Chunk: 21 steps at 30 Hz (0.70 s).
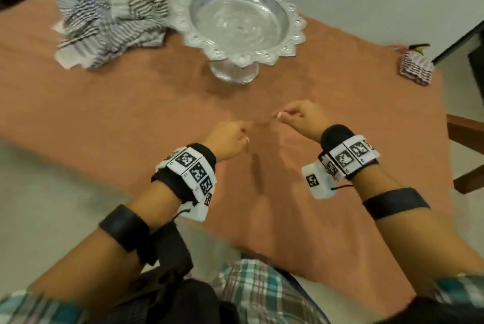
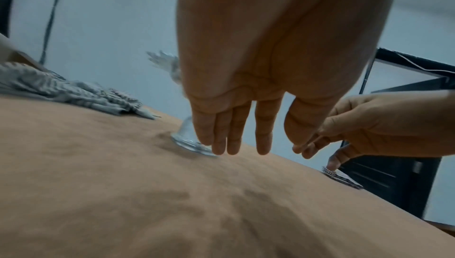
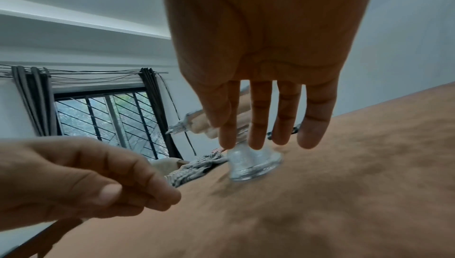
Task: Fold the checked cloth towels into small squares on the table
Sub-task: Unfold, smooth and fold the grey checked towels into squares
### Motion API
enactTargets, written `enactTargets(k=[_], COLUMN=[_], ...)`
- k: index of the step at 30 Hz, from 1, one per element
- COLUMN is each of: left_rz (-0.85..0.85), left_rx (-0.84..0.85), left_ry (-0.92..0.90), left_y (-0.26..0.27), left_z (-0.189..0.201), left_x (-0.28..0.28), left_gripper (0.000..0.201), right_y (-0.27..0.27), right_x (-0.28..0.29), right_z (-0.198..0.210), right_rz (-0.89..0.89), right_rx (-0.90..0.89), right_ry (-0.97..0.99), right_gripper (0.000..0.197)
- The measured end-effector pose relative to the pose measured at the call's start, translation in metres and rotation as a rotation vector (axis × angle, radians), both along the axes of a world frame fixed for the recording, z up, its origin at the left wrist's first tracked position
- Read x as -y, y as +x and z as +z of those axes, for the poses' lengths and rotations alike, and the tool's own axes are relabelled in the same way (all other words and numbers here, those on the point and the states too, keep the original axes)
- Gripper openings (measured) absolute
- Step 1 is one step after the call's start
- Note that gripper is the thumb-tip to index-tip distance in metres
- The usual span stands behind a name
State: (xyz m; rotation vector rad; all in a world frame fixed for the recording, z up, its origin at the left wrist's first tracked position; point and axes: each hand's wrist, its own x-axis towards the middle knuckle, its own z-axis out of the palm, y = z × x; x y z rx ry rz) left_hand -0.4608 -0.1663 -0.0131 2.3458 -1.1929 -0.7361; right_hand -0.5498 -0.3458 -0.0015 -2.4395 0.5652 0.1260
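Note:
A crumpled pile of grey and black checked towels (image 1: 104, 25) (image 2: 61, 90) (image 3: 194, 166) lies at the table's far left. A small stack of folded red and white checked towels (image 1: 416, 68) (image 2: 342, 178) sits at the far right edge. My left hand (image 1: 243, 136) (image 2: 236, 145) and right hand (image 1: 281, 115) (image 3: 265, 141) hover close together over the bare brown tablecloth (image 1: 131, 119), near the front middle. Both are empty, with the fingers relaxed and loosely bent. Neither touches a towel.
A silver pedestal tray (image 1: 235, 22) with a scalloped rim stands empty behind my hands, beside the towel pile; its base (image 2: 187, 143) (image 3: 253, 164) is just beyond my fingertips. A wooden chair (image 1: 466, 140) stands off the table's right side.

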Motion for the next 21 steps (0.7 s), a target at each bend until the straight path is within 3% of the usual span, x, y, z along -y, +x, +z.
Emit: enactTargets(k=[4,9,12,16,21], left_rz=[0.192,0.356,0.437,0.365,0.370], left_rx=[-0.024,-0.028,-0.046,-0.007,0.003], left_ry=[-0.021,-0.027,-0.050,-0.013,0.012], left_y=[0.036,0.085,0.123,0.194,0.294], left_z=[0.004,-0.002,-0.009,-0.014,-0.007], left_x=[-0.107,-0.189,-0.215,-0.223,-0.240], left_gripper=[0.031,0.032,0.030,0.029,0.032], right_y=[0.054,0.109,0.154,0.228,0.340], right_x=[-0.104,-0.196,-0.227,-0.244,-0.244], right_z=[0.004,-0.016,-0.030,-0.043,-0.051], right_rz=[0.120,0.250,0.284,0.288,0.091], right_rx=[-0.037,-0.095,-0.098,-0.037,0.046], right_ry=[0.018,0.010,0.059,0.016,0.047], right_gripper=[0.019,0.025,0.024,0.024,0.028])
